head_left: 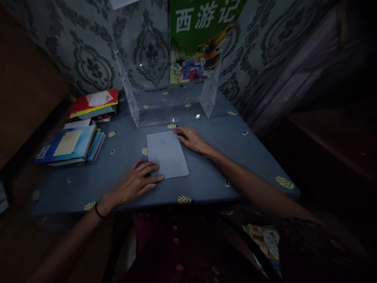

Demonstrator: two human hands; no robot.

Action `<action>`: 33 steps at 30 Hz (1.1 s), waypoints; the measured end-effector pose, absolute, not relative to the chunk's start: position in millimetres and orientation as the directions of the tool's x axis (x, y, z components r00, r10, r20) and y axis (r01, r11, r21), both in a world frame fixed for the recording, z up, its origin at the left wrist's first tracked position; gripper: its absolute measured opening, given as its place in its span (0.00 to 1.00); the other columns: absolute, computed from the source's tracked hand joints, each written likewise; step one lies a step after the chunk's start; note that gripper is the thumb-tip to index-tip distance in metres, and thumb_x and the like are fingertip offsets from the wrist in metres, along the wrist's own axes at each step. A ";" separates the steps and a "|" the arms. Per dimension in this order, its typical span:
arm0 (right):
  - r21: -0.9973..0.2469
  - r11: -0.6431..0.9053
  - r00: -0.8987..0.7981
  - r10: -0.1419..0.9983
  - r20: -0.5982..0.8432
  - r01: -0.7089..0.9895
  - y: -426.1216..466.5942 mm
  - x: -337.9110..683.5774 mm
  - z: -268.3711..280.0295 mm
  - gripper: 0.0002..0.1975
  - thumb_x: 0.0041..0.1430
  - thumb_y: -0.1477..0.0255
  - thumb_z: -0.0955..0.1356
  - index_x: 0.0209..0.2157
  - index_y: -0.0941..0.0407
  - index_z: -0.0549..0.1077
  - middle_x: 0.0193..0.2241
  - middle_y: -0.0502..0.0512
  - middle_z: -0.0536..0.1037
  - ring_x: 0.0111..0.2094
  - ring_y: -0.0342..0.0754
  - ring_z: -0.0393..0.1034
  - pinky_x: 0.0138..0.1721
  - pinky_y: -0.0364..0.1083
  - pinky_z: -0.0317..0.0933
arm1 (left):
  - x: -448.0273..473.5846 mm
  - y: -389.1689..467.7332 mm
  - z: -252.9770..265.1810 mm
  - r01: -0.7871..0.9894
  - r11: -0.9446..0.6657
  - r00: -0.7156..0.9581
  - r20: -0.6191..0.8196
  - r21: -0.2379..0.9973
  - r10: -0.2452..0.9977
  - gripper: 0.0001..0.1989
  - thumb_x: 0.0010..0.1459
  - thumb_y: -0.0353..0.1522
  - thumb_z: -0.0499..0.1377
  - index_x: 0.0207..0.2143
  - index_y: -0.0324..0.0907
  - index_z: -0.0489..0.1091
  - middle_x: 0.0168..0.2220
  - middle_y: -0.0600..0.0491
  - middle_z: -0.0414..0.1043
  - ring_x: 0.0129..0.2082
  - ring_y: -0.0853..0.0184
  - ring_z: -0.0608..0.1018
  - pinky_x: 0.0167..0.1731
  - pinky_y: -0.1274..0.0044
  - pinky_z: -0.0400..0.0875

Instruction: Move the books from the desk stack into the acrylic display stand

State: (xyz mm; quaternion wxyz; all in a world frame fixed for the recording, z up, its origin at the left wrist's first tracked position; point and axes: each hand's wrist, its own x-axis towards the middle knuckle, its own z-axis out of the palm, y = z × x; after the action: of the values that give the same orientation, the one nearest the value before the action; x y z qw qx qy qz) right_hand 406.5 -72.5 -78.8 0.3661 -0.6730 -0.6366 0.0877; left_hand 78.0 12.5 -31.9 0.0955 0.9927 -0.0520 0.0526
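A pale rectangular sheet or thin booklet (169,153) lies on the table in front of me, with a small dark mark near its upper edge. My left hand (138,181) rests at its lower left corner, fingers spread and the fingertips on its surface. At the upper right corner is my right hand (190,138), its fingers stretched out and touching the edge there. Neither hand grips anything. A dark band (99,212) circles my left wrist.
A clear acrylic stand (169,114) is at the back of the table (224,157). To the left are a stack with a red book (94,103) and another with a blue book (63,145). A green poster (194,43) hangs on the patterned wall. Below right are picture books (265,241).
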 end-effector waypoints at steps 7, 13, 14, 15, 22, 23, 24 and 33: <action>-0.599 0.068 0.171 0.927 0.333 0.798 -73.4 405.4 -76.3 0.19 0.65 0.76 0.64 0.57 0.56 0.73 0.55 0.60 0.78 0.57 0.57 0.71 0.61 0.61 0.62 | 119.8 -9.5 -24.5 -0.187 -0.968 0.979 0.114 0.166 -0.169 0.20 0.73 0.41 0.47 0.61 0.55 0.69 0.58 0.48 0.69 0.62 0.57 0.67 0.66 0.52 0.54; -0.596 0.081 0.163 0.924 0.345 0.799 -72.8 407.2 -79.3 0.20 0.65 0.76 0.64 0.57 0.57 0.72 0.55 0.60 0.78 0.57 0.57 0.71 0.61 0.59 0.63 | 149.5 -32.4 -21.4 -0.238 -0.963 0.967 0.123 0.124 -0.223 0.21 0.73 0.41 0.46 0.60 0.50 0.70 0.53 0.47 0.70 0.58 0.57 0.68 0.65 0.53 0.55; -0.595 0.082 0.164 0.923 0.348 0.800 -72.3 407.5 -80.4 0.20 0.65 0.76 0.64 0.57 0.58 0.72 0.55 0.61 0.78 0.57 0.57 0.71 0.61 0.59 0.63 | 151.7 -34.7 -21.9 -0.241 -0.963 0.966 0.123 0.119 -0.227 0.20 0.73 0.41 0.47 0.60 0.49 0.70 0.53 0.47 0.70 0.57 0.57 0.68 0.65 0.53 0.55; -0.593 0.083 0.165 0.921 0.352 0.801 -71.9 407.8 -81.4 0.20 0.65 0.76 0.64 0.57 0.58 0.72 0.55 0.62 0.78 0.57 0.57 0.71 0.61 0.58 0.63 | 153.0 -36.5 -22.6 -0.243 -0.963 0.966 0.123 0.115 -0.229 0.20 0.73 0.41 0.47 0.60 0.48 0.70 0.52 0.47 0.70 0.57 0.57 0.69 0.65 0.54 0.56; -0.566 0.087 0.149 0.922 0.357 0.820 -71.8 406.8 -83.1 0.20 0.65 0.76 0.63 0.57 0.60 0.71 0.55 0.63 0.77 0.58 0.57 0.70 0.62 0.58 0.60 | 150.8 -41.5 -27.2 -0.223 -0.955 0.970 0.147 0.197 -0.196 0.19 0.72 0.40 0.50 0.60 0.47 0.70 0.52 0.46 0.70 0.57 0.57 0.68 0.62 0.57 0.62; -0.560 0.085 0.144 0.925 0.351 0.824 -72.9 406.5 -82.5 0.20 0.65 0.75 0.63 0.58 0.59 0.71 0.56 0.63 0.77 0.58 0.57 0.70 0.62 0.59 0.60 | 150.0 -40.7 -27.4 -0.221 -0.950 0.970 0.150 0.222 -0.191 0.19 0.72 0.40 0.50 0.60 0.47 0.70 0.53 0.46 0.70 0.57 0.57 0.68 0.61 0.58 0.62; -0.553 0.079 0.141 0.928 0.345 0.829 -74.3 406.2 -81.8 0.20 0.66 0.75 0.62 0.58 0.58 0.71 0.57 0.62 0.76 0.59 0.57 0.69 0.62 0.59 0.60 | 149.0 -38.8 -27.9 -0.221 -0.943 0.970 0.156 0.248 -0.186 0.19 0.72 0.40 0.50 0.60 0.48 0.70 0.54 0.46 0.70 0.57 0.58 0.68 0.61 0.59 0.63; -0.387 0.087 0.068 0.926 0.370 0.918 -83.1 371.3 -71.6 0.20 0.69 0.71 0.61 0.60 0.54 0.70 0.59 0.62 0.75 0.67 0.59 0.59 0.67 0.67 0.49 | 132.3 22.4 -58.1 0.209 -0.935 0.920 0.267 0.288 0.288 0.23 0.72 0.42 0.48 0.64 0.43 0.63 0.64 0.39 0.64 0.65 0.52 0.65 0.63 0.54 0.61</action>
State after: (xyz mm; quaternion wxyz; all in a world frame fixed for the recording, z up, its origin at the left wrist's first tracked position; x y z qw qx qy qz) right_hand 371.3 -83.1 -71.6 0.2789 -0.6755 -0.6826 0.0078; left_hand 132.3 22.4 -58.1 0.1279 0.9713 0.1280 0.1542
